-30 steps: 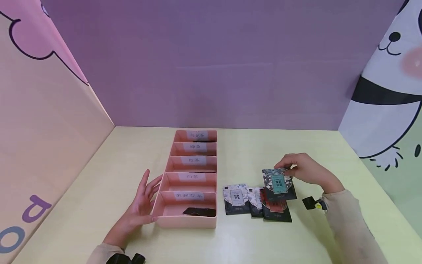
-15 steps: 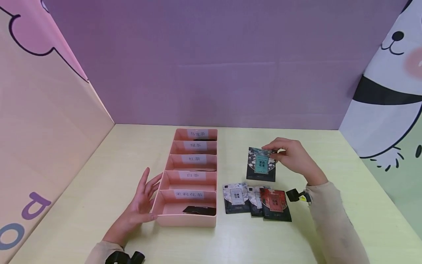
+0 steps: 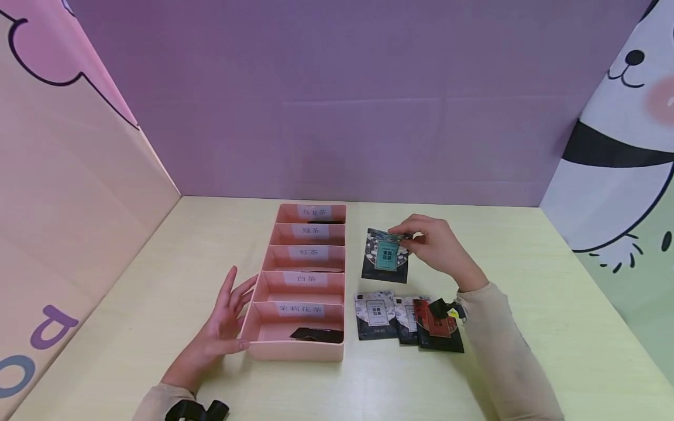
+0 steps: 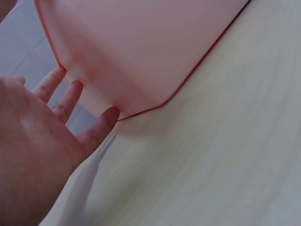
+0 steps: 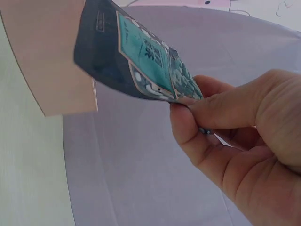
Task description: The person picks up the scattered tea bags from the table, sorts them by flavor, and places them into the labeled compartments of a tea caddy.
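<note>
Purple wall [image 3: 342,117] looming, right hand [image 3: 437,248] is pinching a sachet [image 3: 386,257], likely light and bendy, by its top; straight-fingered left hand [image 3: 220,328] is touching the box [image 3: 296,351].

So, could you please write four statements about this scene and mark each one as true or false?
1. The right hand pinches a teal-labelled tea sachet. True.
2. The left hand holds a sachet too. False: it touches the pink divided box.
3. A black packet lies in the box's nearest compartment. True.
4. The red-labelled tea sachet is inside the box. False: it lies on the table, to the right of the box.
</note>
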`<state>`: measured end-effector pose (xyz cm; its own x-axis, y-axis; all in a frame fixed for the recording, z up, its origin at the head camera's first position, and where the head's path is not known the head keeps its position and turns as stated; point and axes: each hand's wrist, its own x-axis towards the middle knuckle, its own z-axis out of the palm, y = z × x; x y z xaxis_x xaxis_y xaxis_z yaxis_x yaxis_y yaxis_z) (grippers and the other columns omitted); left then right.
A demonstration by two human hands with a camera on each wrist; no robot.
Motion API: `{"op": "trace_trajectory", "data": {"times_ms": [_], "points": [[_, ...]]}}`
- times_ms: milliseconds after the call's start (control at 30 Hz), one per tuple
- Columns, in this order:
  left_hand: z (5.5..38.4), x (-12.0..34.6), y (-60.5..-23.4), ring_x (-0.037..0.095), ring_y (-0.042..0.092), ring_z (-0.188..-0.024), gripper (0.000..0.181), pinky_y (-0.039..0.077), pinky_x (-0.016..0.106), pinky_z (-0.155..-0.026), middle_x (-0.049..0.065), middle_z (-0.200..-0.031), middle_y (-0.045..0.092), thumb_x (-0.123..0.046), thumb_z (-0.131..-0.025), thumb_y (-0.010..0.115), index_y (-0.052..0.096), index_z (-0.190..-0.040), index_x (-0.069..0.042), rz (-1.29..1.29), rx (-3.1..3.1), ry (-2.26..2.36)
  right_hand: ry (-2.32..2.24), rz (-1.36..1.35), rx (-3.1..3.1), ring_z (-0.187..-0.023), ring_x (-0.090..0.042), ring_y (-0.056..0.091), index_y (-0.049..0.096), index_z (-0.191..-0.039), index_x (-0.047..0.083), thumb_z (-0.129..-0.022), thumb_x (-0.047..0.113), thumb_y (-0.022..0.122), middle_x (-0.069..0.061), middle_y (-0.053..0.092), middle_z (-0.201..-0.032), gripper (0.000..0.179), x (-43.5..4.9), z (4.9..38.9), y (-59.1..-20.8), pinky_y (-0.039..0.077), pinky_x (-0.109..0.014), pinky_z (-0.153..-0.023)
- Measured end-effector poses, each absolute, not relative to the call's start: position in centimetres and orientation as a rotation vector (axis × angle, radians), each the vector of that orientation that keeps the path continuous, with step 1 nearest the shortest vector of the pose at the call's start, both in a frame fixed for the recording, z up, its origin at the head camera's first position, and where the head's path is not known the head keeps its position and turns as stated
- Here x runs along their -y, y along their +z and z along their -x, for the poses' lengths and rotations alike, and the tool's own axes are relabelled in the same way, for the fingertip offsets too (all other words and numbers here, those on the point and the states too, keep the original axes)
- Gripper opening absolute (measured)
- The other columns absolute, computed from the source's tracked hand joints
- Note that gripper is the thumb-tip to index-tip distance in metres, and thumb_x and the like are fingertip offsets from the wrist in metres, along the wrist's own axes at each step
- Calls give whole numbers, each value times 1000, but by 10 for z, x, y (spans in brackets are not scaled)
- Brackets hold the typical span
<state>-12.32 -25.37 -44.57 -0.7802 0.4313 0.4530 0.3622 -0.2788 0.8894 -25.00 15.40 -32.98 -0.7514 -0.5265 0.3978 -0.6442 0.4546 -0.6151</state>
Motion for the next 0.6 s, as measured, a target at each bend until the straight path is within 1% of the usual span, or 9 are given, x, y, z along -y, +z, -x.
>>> {"op": "trace_trajectory", "data": {"times_ms": [167,233,333,433,600], "points": [[123,254,-446,13,23,-147,120,27,24,-112,1,-163,18,5,-79,70,-18,-157,-20,-1015,-1859,2249,1195,-1058,2518,-87,-23,62,74,-110,-1,-86,-15,65,-11,69,-101,29,-140,250,-329,58,-38,-75],[123,253,-445,13,22,-147,120,27,24,-112,1,-163,17,4,-80,70,-19,-157,-20,-1026,-1863,2244,1212,-1067,2500,-88,-23,63,74,-110,-1,-86,-15,65,-11,69,-102,29,-136,249,-328,58,-40,-76],[122,252,-442,12,23,-147,120,28,23,-111,0,-163,18,1,-80,71,-18,-157,-21,-1023,-1878,2240,1243,-1070,2481,-88,-23,63,74,-110,-1,-86,-15,66,-11,69,-102,29,-129,246,-328,58,-40,-77],[122,252,-440,12,22,-147,120,28,23,-111,1,-163,17,-1,-80,71,-19,-157,-20,-1041,-1899,2229,1261,-1087,2456,-87,-23,63,74,-111,-1,-86,-14,66,-10,68,-102,29,-121,242,-326,58,-38,-76],[121,253,-442,9,23,-146,122,28,22,-110,-2,-162,18,-2,-78,72,-18,-157,-23,-971,-1925,2222,1305,-1159,2374,-87,-22,64,74,-111,-2,-86,-14,67,-10,68,-99,29,-105,232,-325,58,-35,-76]]}}
